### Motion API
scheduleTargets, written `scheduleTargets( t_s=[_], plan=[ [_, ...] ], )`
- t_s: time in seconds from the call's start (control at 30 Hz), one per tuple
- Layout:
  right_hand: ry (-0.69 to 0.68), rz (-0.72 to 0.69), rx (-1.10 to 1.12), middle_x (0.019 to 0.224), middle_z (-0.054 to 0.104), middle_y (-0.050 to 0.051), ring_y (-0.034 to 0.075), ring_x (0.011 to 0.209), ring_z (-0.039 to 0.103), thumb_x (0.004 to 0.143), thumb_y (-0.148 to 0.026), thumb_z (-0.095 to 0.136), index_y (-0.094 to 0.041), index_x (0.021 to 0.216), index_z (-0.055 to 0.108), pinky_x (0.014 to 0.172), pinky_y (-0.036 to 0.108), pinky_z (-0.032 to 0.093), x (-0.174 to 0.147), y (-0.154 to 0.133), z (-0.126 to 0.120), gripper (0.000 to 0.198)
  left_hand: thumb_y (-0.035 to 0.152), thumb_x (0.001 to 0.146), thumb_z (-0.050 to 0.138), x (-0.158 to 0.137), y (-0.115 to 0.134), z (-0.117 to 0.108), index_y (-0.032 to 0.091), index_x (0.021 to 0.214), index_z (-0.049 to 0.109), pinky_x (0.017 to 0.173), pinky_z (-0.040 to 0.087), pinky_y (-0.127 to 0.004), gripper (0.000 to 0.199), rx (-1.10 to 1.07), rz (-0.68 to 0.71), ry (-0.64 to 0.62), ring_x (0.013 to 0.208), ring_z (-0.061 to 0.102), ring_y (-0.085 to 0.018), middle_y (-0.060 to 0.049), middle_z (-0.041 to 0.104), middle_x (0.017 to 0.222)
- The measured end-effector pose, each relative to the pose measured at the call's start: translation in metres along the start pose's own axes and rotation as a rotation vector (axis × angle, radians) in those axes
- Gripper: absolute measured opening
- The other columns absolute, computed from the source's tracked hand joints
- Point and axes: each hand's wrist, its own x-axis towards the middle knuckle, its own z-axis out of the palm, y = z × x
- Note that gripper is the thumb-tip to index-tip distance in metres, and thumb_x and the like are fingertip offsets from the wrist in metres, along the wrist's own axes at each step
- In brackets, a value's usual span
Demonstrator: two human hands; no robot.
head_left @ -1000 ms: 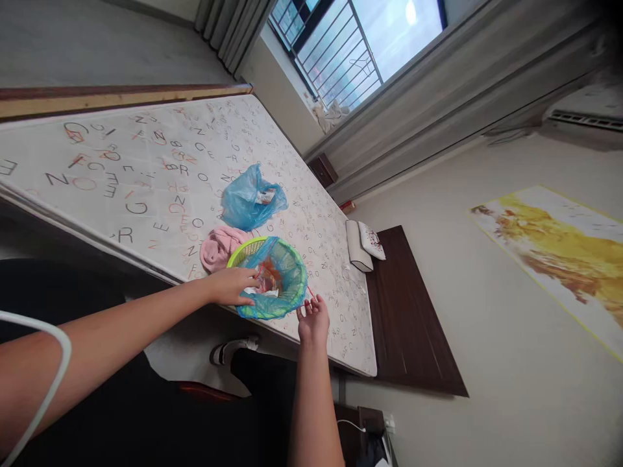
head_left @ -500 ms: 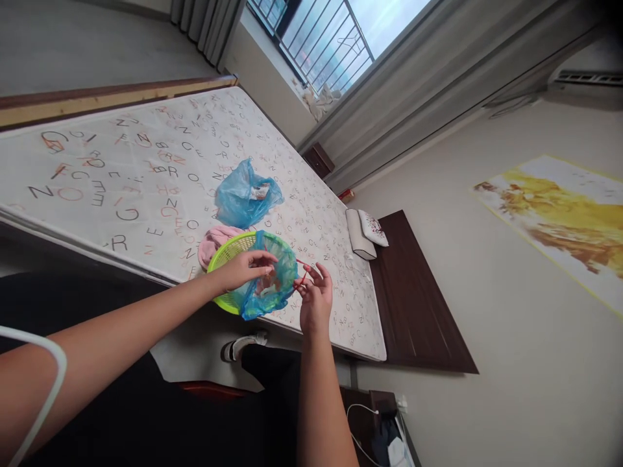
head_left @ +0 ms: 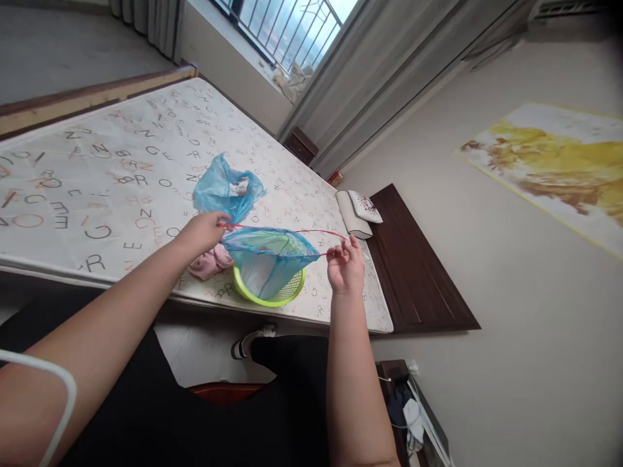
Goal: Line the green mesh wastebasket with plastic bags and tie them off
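The red cord point(head_left: 316, 231) is gripped above the basket point(head_left: 275, 302): at one end by the closed fingers of the left hand point(head_left: 211, 227), at the other by the curled fingers of the right hand point(head_left: 346, 263), whose palm is in view. The exact pinch of the left hand is partly hidden. The blue bag point(head_left: 265, 256) is stretched between them, its mouth held up over the basket's rim, its lower part inside. It may be judged light, limp and rather slippery, with thin film that could be torn; it is best held by the cord or the gathered hem. The bag's base is hidden in the basket, and its contents cannot be made out. Left of the basket, a pink cloth point(head_left: 210, 263) is partly covered. Beyond the basket, a second bag point(head_left: 209, 188) is seen on the mattress point(head_left: 126, 214), its pale contents unclear. Farthest from the basket, the window point(head_left: 287, 32) is cut off at the top.
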Motion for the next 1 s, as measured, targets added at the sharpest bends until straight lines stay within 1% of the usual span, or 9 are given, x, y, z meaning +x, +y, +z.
scheduleTargets(
  t_s=[0.17, 0.33, 0.47, 0.53, 0.67, 0.73, 0.8, 0.9, 1.0],
  plan=[
    [-0.038, -0.057, -0.115, 0.076, 0.055, -0.008, 0.004, 0.056, 0.047, 0.075, -0.015, 0.075, -0.023, 0.105, 0.060, 0.053, 0.017, 0.043, 0.010, -0.011, -0.010, 0.035, 0.026, 0.070, 0.073, 0.014, 0.013, -0.003, 0.019, 0.090, 0.074, 0.057, 0.047, -0.027, 0.021, -0.055, -0.121, -0.036, 0.077, 0.070, -0.024, -0.008, 0.080, 0.094],
    [-0.124, -0.053, -0.097, 0.069, 0.049, -0.010, 0.006, 0.057, 0.048, 0.076, -0.022, 0.076, -0.023, 0.109, 0.059, 0.057, 0.020, 0.043, 0.001, 0.000, -0.022, 0.037, 0.041, 0.075, 0.076, 0.007, 0.037, 0.016, 0.016, 0.074, 0.068, 0.059, 0.046, -0.025, 0.026, -0.196, -0.033, 0.015, 0.065, 0.059, -0.017, -0.004, 0.066, 0.068],
    [-0.216, -0.129, -0.282, 0.076, 0.056, -0.007, 0.008, 0.055, 0.046, 0.088, -0.030, 0.067, -0.026, 0.104, 0.057, 0.056, 0.023, 0.042, -0.022, 0.020, -0.018, 0.019, 0.047, 0.079, 0.077, -0.015, 0.058, 0.046, 0.015, 0.080, 0.069, 0.066, 0.051, -0.027, 0.033, -0.519, 0.021, -0.183, 0.062, 0.059, -0.015, -0.002, 0.062, 0.063],
    [-0.366, -0.241, -0.552, 0.086, 0.063, -0.002, 0.012, 0.067, 0.056, 0.094, -0.026, 0.059, -0.026, 0.099, 0.060, 0.066, 0.028, 0.048, -0.039, 0.034, -0.012, 0.006, 0.052, 0.082, 0.076, -0.031, 0.066, 0.063, 0.014, 0.089, 0.073, 0.070, 0.054, -0.030, 0.039, -0.535, -0.025, -0.359, 0.067, 0.065, -0.018, -0.006, 0.070, 0.072],
    [-0.956, -0.405, -1.146, 0.101, 0.070, 0.006, 0.024, 0.102, 0.063, 0.094, -0.014, 0.052, -0.024, 0.094, 0.066, 0.096, 0.041, 0.051, -0.072, 0.058, -0.002, 0.017, 0.069, 0.085, 0.071, -0.057, 0.068, 0.088, 0.016, 0.103, 0.076, 0.079, 0.059, -0.039, 0.057, -0.465, -0.191, -0.710, 0.089, 0.074, -0.029, -0.015, 0.078, 0.099],
    [-1.121, -0.405, -1.279, 0.102, 0.070, 0.008, 0.026, 0.102, 0.064, 0.094, -0.014, 0.051, -0.022, 0.093, 0.067, 0.096, 0.044, 0.052, -0.079, 0.061, -0.003, 0.018, 0.062, 0.081, 0.079, -0.062, 0.065, 0.093, 0.017, 0.101, 0.074, 0.077, 0.059, -0.037, 0.049, -0.391, -0.232, -0.748, 0.091, 0.074, -0.028, -0.014, 0.078, 0.100],
    [-1.188, -0.354, -1.242, 0.109, 0.071, 0.009, 0.026, 0.105, 0.065, 0.096, -0.017, 0.051, -0.021, 0.099, 0.069, 0.095, 0.044, 0.054, -0.076, 0.055, -0.007, 0.019, 0.048, 0.076, 0.087, -0.063, 0.064, 0.091, 0.018, 0.096, 0.070, 0.064, 0.056, -0.029, 0.040, -0.332, -0.229, -0.640, 0.076, 0.071, -0.021, -0.008, 0.076, 0.091],
    [-1.067, -0.316, -0.915, 0.123, 0.070, 0.005, 0.024, 0.115, 0.064, 0.093, -0.014, 0.051, -0.026, 0.117, 0.070, 0.103, 0.043, 0.053, -0.052, 0.039, -0.021, 0.033, 0.043, 0.077, 0.086, -0.060, 0.068, 0.078, 0.020, 0.096, 0.066, 0.048, 0.043, -0.022, 0.036, -0.288, -0.181, -0.464, 0.057, 0.057, -0.013, -0.001, 0.064, 0.073],
    [-0.672, -0.336, -0.624, 0.141, 0.063, 0.002, 0.024, 0.139, 0.052, 0.089, -0.016, 0.058, -0.033, 0.131, 0.067, 0.118, 0.047, 0.044, -0.016, 0.042, -0.040, 0.046, 0.046, 0.084, 0.081, -0.061, 0.079, 0.056, 0.020, 0.100, 0.070, 0.050, 0.045, -0.023, 0.032, -0.112, -0.104, -0.547, 0.057, 0.054, -0.013, -0.001, 0.060, 0.070]
  ],
)
